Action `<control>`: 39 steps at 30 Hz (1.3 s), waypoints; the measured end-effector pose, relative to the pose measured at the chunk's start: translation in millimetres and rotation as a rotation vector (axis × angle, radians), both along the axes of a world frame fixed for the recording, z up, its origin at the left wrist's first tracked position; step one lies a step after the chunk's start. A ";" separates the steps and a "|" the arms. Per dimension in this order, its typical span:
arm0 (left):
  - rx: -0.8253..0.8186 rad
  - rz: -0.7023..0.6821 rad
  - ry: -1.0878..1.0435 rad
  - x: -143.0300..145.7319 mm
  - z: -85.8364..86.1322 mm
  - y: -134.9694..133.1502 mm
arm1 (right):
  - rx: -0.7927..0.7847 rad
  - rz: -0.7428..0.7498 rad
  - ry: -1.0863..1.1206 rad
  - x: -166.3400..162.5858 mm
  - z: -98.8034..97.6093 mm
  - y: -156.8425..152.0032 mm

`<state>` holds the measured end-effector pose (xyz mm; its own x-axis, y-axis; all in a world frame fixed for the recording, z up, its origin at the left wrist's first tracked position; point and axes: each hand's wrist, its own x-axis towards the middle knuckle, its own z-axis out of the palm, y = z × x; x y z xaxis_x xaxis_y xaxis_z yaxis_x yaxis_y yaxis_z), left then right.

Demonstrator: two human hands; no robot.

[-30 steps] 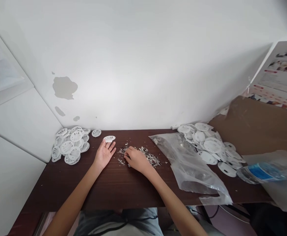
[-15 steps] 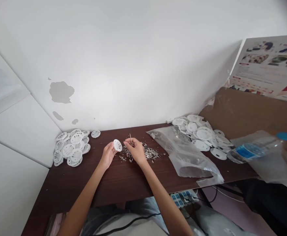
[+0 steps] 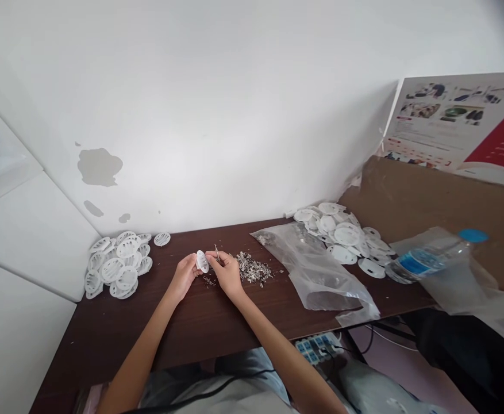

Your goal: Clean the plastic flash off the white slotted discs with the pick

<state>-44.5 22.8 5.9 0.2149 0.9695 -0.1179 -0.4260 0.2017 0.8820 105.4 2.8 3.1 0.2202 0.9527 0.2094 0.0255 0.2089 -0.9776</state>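
Observation:
My left hand (image 3: pixel 184 273) pinches a white slotted disc (image 3: pixel 202 261) by its left edge, tilted up above the table. Against the disc's right side is my right hand (image 3: pixel 227 272), its fingers closed on a thin pointed metal tool (image 3: pixel 216 252) that sticks upward; which kind of tool it is, I cannot make out. Just right of that hand lies a heap of small grey and white scraps (image 3: pixel 255 268). A pile of slotted white discs (image 3: pixel 120 261) is at the table's left, with a lone disc (image 3: pixel 162 239) beside it.
A second pile of white discs (image 3: pixel 349 234) lies at the right, partly on a clear plastic bag (image 3: pixel 316 276). Farther right a water bottle (image 3: pixel 428 261) with a blue cap lies on its side. Behind the dark table (image 3: pixel 217 322) rises a white wall.
My right hand has moved left to the disc, bringing the tool with it. The disc has turned more edge-on in my left hand. The whole view has shifted slightly.

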 end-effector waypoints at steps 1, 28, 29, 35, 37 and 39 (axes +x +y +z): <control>0.003 -0.010 0.007 -0.1 0.4 -0.6 | -0.002 -0.005 -0.001 -0.1 -1.0 -0.1; 0.060 -0.032 0.056 5.2 -9.9 -1.8 | 0.084 0.076 -0.095 3.2 -10.3 -7.9; 0.066 -0.036 0.066 5.3 -10.0 -2.2 | 0.069 0.056 -0.095 2.8 -10.9 -7.6; 0.097 -0.048 0.097 6.9 -6.8 -2.6 | 0.019 -0.036 -0.119 8.4 -11.0 -4.3; 0.102 -0.050 0.100 6.9 -6.1 -2.2 | 0.012 -0.053 -0.133 10.8 -9.9 -3.7; 0.106 -0.050 0.103 6.8 -6.3 -1.7 | 0.012 -0.057 -0.145 11.7 -8.8 -3.7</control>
